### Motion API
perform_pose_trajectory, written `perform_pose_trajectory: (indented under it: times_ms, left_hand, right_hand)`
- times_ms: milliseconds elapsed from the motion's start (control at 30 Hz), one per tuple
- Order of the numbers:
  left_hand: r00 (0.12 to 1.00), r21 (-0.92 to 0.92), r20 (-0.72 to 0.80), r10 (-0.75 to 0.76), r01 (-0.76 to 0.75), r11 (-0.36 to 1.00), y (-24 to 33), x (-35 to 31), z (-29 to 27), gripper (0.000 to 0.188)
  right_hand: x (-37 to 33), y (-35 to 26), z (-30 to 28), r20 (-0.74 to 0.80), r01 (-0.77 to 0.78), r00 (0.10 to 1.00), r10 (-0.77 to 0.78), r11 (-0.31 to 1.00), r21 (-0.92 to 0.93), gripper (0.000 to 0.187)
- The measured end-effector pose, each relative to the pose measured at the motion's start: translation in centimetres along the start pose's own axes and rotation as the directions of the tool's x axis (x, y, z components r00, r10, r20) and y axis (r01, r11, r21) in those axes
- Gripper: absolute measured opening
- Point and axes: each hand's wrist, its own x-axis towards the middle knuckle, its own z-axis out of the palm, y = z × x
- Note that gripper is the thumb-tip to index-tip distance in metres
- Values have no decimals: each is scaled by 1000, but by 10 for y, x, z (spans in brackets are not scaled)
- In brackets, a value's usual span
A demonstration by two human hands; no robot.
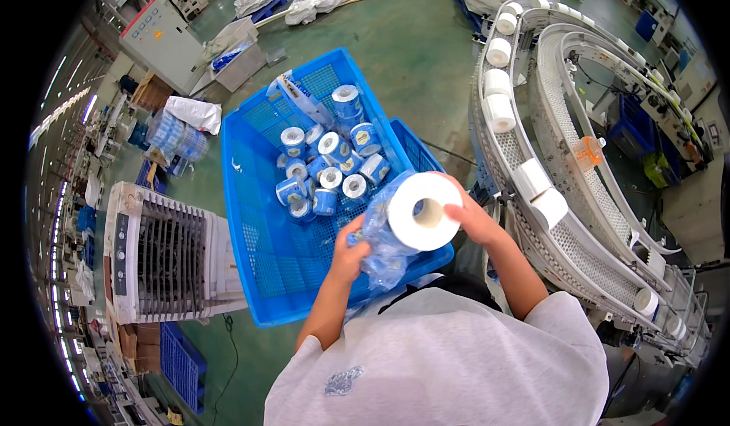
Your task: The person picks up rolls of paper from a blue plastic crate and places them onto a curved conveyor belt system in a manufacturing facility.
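Note:
A large white toilet paper roll (411, 227) is held up in front of my chest, its cardboard core facing upward. Clear blue plastic film (384, 253) is bunched around its left side and hangs below it. My left hand (350, 254) is closed on the film. On the other side, my right hand (473, 215) grips the roll, with the thumb at its core hole. Beyond my hands is a big blue plastic crate (252, 253) with mesh walls. Several toilet rolls in blue-and-white wrappers (333, 147) lie jumbled in it, and a loose printed film strip (300, 99) drapes over its far side.
A curved conveyor (498, 141) carrying bare white rolls (499, 113) runs along my right. An air cooler (171, 255) stands left of the crate. A blue pallet (182, 365) and a cable (232, 361) lie on the floor. Farther back are a grey bin (242, 65) and a control cabinet (161, 42).

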Motion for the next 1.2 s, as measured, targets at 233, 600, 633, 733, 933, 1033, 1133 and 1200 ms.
perform_pose_trajectory:
  times_ms: [233,600,633,733,933,1033,1133,1200]
  left_hand:
    - [996,-124,-68,61,-69,990,3,13,-43,25]
    - [995,314,102,0,-32,949,13,10,6,34]
    - [994,324,105,5,-39,945,13,11,7,34]
    - [995,321,89,-40,10,947,10,10,6,28]
    - [995,337,34,-94,77,938,2,3,-2,23]
    - [995,373,13,-102,90,924,0,0,-4,24]
    - [989,328,-14,-146,142,934,-2,-1,-5,25]
    - [991,330,-9,-131,126,936,-3,-1,-4,25]
  right_hand:
    - [-4,19,-7,311,-285,951,0,398,872,82]
    - [-14,13,3,289,-294,954,-73,-69,953,82]
    - [-14,14,0,244,-248,968,-58,-75,966,82]
    - [-17,17,-16,43,-45,999,30,81,996,82]
    - [-50,45,-82,-88,88,994,-65,-6,996,76]
    - [-75,63,-126,-204,205,976,-78,9,979,68]
    - [-97,80,-170,-685,630,720,115,305,714,58]
    - [-114,89,-197,-774,680,601,200,380,627,54]
